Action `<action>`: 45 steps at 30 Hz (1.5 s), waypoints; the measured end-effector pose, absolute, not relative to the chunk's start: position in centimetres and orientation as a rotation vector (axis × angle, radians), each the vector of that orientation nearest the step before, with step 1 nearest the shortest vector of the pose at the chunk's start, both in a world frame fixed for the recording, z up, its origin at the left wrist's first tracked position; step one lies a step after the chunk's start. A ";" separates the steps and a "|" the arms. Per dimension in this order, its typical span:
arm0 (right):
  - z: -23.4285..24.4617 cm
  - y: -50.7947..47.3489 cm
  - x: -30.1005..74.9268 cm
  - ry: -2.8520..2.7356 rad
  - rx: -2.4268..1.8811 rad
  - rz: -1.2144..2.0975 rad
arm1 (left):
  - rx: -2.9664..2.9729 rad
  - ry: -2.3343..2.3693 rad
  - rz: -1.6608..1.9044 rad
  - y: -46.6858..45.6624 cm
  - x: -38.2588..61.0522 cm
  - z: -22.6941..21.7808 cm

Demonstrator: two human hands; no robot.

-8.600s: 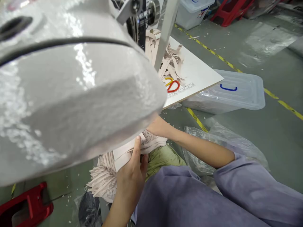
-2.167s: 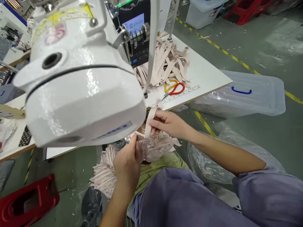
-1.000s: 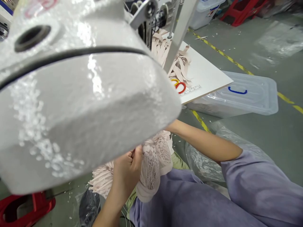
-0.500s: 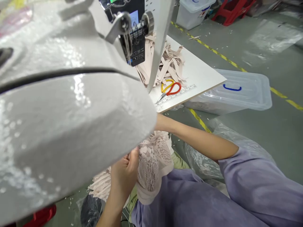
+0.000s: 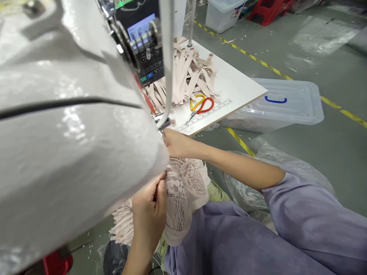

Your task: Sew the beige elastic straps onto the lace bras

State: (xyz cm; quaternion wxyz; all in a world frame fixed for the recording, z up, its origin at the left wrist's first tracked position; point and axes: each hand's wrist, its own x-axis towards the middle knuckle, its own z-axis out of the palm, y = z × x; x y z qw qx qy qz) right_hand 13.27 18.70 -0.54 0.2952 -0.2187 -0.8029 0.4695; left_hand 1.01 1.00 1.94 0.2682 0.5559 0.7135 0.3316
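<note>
A pale pink lace bra (image 5: 179, 200) hangs over the lap below the head of a white sewing machine (image 5: 86, 152). My left hand (image 5: 150, 204) pinches the bra's edge between thumb and fingers, close under the machine head. My right hand (image 5: 179, 145) is by the needle area, just above the lace; its fingertips are hidden behind the machine head, so what they touch cannot be made out. Scissors (image 5: 197, 107) with one yellow and one red handle lie on the white table (image 5: 235, 82), beyond my right hand.
Pale fabric strips (image 5: 189, 72) are heaped on the table beside a control panel (image 5: 146, 49). A printed ruler scale (image 5: 209, 114) runs along the table edge. A lidded plastic box (image 5: 281, 101) stands on the floor at right. More pale pieces (image 5: 123, 225) hang left of my left hand.
The view has shifted, with the machine head now further left, baring my right hand and more of the panel. My left hand still holds the bra.
</note>
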 end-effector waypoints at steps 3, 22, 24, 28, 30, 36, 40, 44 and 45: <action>-1.0 18.6 13.0 -2.089 -0.577 1.269 | 1.679 1.987 0.828 0.7 0.7 1.6; -1.7 17.9 12.6 -2.021 -0.625 1.184 | 1.944 2.092 0.872 0.2 0.3 1.0; -1.7 17.9 12.6 -2.029 -0.622 1.181 | 1.970 2.082 0.882 0.2 0.3 0.9; -1.7 17.9 12.8 -2.038 -0.609 1.157 | 1.996 2.066 0.896 0.2 0.3 0.8; -1.8 17.9 12.8 -2.055 -0.601 1.124 | 1.981 2.076 0.896 0.1 0.3 0.8; -2.0 18.1 13.1 -2.080 -0.603 1.094 | 1.908 2.112 0.959 -0.6 -0.2 -0.2; -1.7 17.8 13.3 -2.062 -0.623 1.134 | 1.864 2.104 0.983 -0.8 -0.5 -0.9; -1.7 17.6 13.3 -2.027 -0.614 1.147 | 1.818 2.094 0.986 -0.5 -0.3 -0.9; -1.8 17.6 13.3 -2.020 -0.615 1.144 | 1.807 2.096 0.992 -0.4 -0.2 -0.9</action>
